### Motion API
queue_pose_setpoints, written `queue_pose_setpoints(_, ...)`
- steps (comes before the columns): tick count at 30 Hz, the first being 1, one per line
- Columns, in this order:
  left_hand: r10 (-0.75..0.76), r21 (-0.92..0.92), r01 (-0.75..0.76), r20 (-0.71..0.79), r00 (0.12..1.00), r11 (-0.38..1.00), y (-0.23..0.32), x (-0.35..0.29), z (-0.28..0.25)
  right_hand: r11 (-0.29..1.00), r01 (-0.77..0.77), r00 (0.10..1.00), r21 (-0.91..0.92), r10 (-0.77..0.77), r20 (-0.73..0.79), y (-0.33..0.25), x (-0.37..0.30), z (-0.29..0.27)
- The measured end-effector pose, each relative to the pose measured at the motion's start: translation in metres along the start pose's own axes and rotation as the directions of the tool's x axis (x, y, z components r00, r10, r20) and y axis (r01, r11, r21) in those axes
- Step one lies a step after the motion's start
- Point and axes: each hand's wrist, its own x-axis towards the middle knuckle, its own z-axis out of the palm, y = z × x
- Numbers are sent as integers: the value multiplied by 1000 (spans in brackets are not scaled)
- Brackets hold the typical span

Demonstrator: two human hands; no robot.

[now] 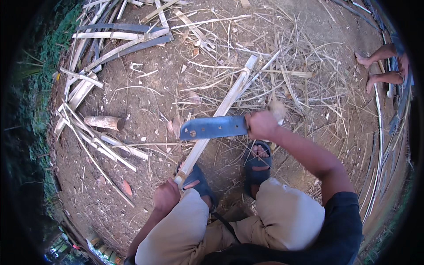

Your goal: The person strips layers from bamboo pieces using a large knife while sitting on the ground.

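My right hand [263,125] is closed around the handle of a broad, dark-bladed machete [216,127]. Its blade points left and lies across the view of a long, pale split bamboo strip [226,102]; whether the two touch I cannot tell. The strip slants from my left knee up to the far right, its far end on the littered ground. My left hand [167,195] grips the strip's near end beside my left sandal. A pale, rounded end [277,109] shows just beyond my right fist.
Split bamboo pieces [119,36] are piled at the far left, with more strips [106,145] nearer. A short log piece [104,123] lies left. Thin shavings [291,75] cover the ground ahead. Another person's bare legs [383,66] show at the right edge. My sandalled feet [257,161] flank the work.
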Motion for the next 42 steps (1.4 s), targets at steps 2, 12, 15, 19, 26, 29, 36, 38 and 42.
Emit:
queue_pose_setpoints(2, -6, 9, 5, 53, 999, 1000, -6, -17, 4, 990, -138, 990, 28, 138, 4, 34, 5, 8)
queue_pose_setpoints(12, 31, -38, -30, 38, 999, 999, -5, -5, 13, 862, -432, 902, 266, 412, 129, 41, -9, -1)
queue_pose_setpoints(15, 50, -59, -49, 10, 999, 997, -8, -4, 14, 948, -216, 973, 234, 189, 131, -14, -36, 17)
queue_pose_setpoints(19, 100, 14, -99, -72, 992, 995, -14, -9, 20, 980, -21, 993, 200, -2, 115, -21, -38, 21)
queue_pose_setpoints(26, 227, 228, -169, -256, 940, 959, -5, 9, 9, 837, -504, 863, 211, 500, 80, 50, -7, -9)
queue_pose_setpoints(29, 236, 252, -171, -260, 936, 953, -4, -3, -8, 946, -312, 948, 85, 304, 93, 37, -13, -9)
queue_pose_setpoints(36, 221, 261, -144, -295, 929, 954, -5, -9, -13, 730, -593, 800, 340, 581, 150, 108, -6, -24)
queue_pose_setpoints(38, 211, 282, -116, -336, 918, 952, -8, -13, -17, 885, -422, 901, 195, 385, 202, 70, -11, -18)
queue_pose_setpoints(42, 244, 228, -171, -344, 907, 958, -6, -11, -11, 862, -452, 892, 229, 435, 123, 75, -18, -11)
